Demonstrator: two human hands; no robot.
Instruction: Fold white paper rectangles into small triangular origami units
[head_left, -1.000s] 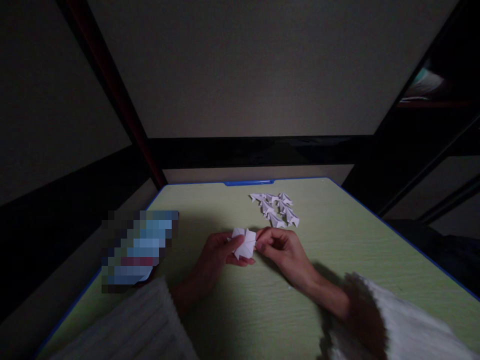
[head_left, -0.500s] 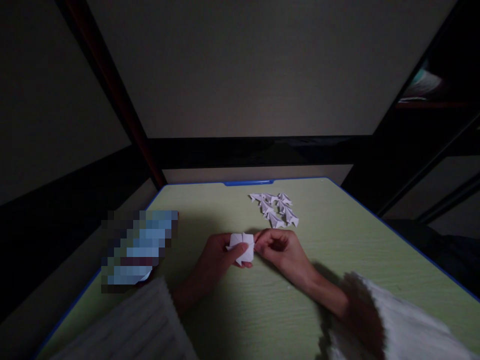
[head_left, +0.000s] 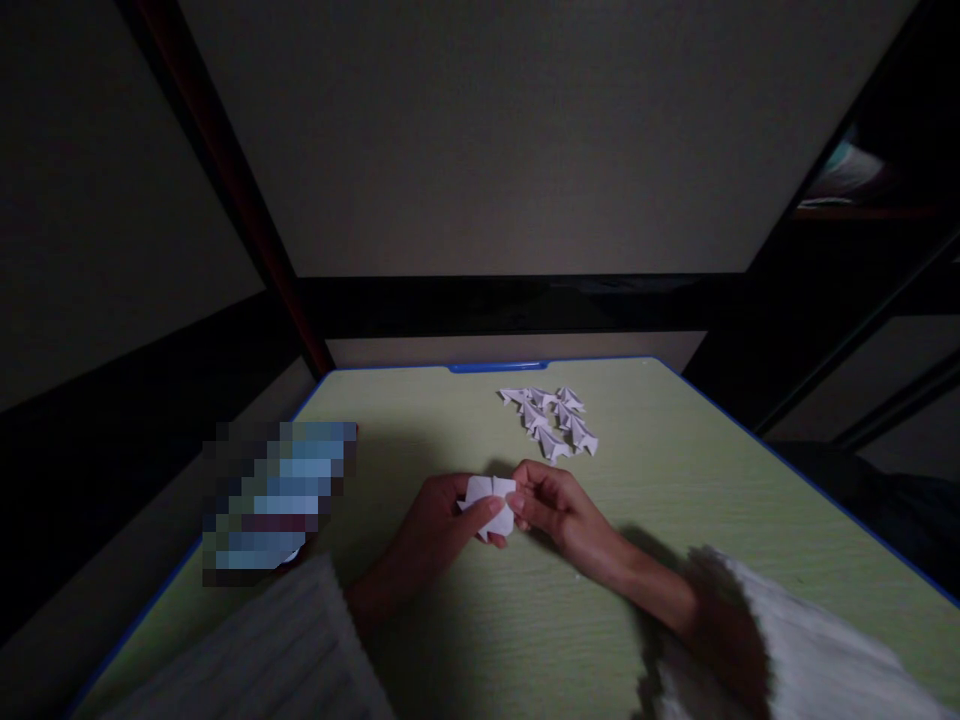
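Note:
A small piece of folded white paper [head_left: 482, 489] is held above the near half of the table, with creases and a pointed flap at its left. My left hand [head_left: 442, 520] is closed on it, thumb lying across the front and fingers behind. At the paper's right edge, the thumb and forefinger of my right hand [head_left: 551, 503] pinch it; the fingers behind are partly hidden. Beyond my hands, several folded white paper pieces [head_left: 551, 442] lie in a cluster, points and flaps turned various ways.
The light green table [head_left: 600, 650] has a blue rim and a blue handle-like strip [head_left: 499, 367] at its far edge. On the left lies a blurred, pixelated bluish object [head_left: 289, 495]. A panelled wall [head_left: 510, 140] rises close behind the table.
The folded paper has shifted slightly right and towards me, with my left hand. My right thumb has moved onto the paper's right edge. The cluster of folded pieces stays put.

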